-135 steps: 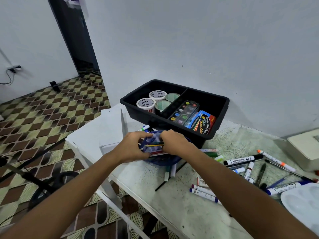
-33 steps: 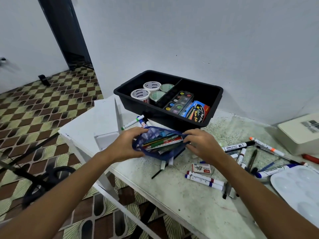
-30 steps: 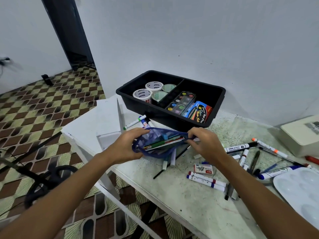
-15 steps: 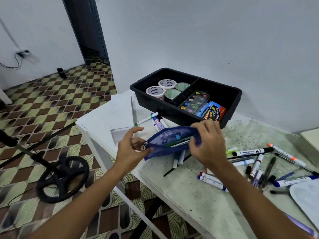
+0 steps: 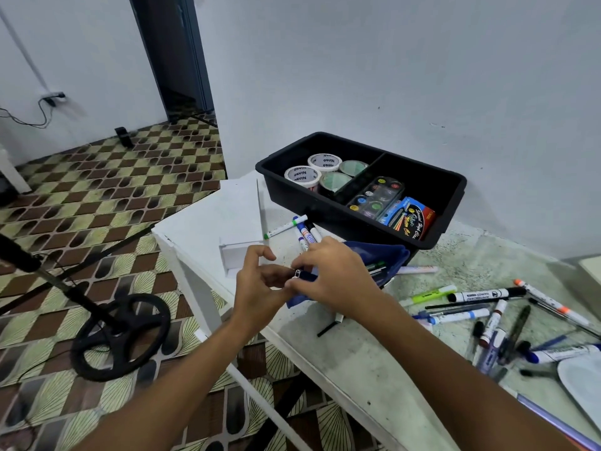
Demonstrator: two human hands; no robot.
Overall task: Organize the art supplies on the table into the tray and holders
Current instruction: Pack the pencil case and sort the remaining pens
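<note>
A: White speckled table against a pale wall; patterned tile floor left. Black tray at the back edge, tape rolls in its left compartment, paint set in the right.

B: Hands?

A: Both on the blue pencil pouch, just in front of the tray. Left hand pinches the pouch's near end; right hand pinches the zipper pull. Pens show inside the pouch.

B: Loose items?

A: Markers scattered right, more beside the tray.
</note>
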